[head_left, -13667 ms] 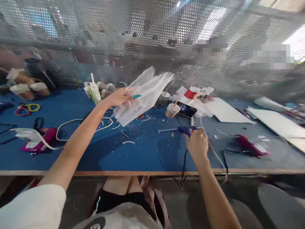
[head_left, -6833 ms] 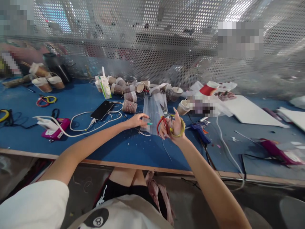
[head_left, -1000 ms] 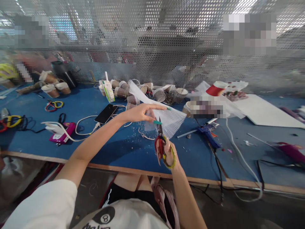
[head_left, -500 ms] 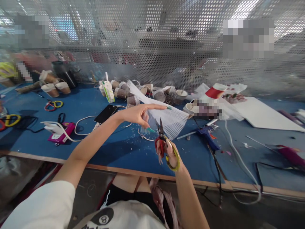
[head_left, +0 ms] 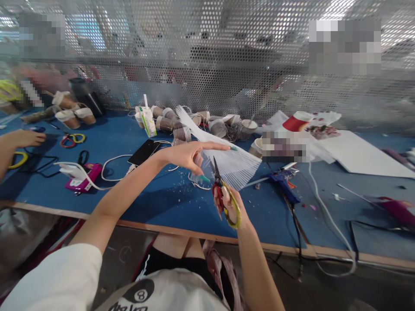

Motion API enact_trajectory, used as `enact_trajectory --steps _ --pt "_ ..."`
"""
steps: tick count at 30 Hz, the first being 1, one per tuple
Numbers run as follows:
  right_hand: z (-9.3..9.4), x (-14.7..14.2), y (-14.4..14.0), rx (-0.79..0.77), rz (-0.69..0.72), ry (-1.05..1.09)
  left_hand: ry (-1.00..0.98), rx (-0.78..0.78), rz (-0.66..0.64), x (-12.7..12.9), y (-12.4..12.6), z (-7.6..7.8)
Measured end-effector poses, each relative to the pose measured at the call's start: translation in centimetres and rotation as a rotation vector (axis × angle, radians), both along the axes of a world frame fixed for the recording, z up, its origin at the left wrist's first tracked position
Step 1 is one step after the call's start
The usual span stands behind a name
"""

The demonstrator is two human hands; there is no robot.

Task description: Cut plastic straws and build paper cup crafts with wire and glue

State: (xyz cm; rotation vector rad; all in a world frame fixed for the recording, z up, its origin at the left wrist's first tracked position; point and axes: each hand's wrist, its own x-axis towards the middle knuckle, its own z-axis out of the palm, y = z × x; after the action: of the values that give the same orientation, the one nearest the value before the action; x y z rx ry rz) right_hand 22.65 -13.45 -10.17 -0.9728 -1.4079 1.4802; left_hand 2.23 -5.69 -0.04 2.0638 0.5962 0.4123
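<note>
My left hand (head_left: 186, 155) holds a white, finely pleated translucent sheet (head_left: 238, 162), its index finger stretched along the top and its thumb lower down. The sheet fans out to the right, and a narrow part runs back toward the cups. My right hand (head_left: 235, 201) grips scissors (head_left: 220, 183) with red and yellow handles. Their blades point up and away, close to the left thumb and the sheet's near edge. Whether the blades touch the sheet I cannot tell.
Brown paper cups (head_left: 164, 124) crowd the back. A phone (head_left: 144, 152), a purple device (head_left: 84, 178) and white cables lie left. To the right are a blue glue gun (head_left: 285, 185), a white board (head_left: 366, 153) and a red cup (head_left: 296, 121). Another person's hand (head_left: 24, 139) rests far left.
The scissors have shifted slightly left, their blades now leaning left. My left hand keeps its hold on the pleated sheet. Another person's hand has come in at the far left.
</note>
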Motion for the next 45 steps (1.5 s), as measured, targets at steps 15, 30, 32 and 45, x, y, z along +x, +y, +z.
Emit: enact_trajectory --steps 15,30,32,45 --pt "0.2 0.0 -0.1 0.065 -0.101 -0.102 -0.002 0.003 -0.001 0.0 0.2 -0.3" --pt "0.9 -0.7 -0.1 0.02 -0.126 -0.046 -0.049 0.102 0.035 0.1 0.2 -0.7" --pt "1.0 -0.6 -0.1 0.025 -0.141 -0.039 -0.076 0.098 0.053 0.0 0.2 -0.7" --pt "1.0 -0.3 -0.1 0.007 -0.177 -0.024 -0.282 0.097 0.339 1.0 0.4 -1.7"
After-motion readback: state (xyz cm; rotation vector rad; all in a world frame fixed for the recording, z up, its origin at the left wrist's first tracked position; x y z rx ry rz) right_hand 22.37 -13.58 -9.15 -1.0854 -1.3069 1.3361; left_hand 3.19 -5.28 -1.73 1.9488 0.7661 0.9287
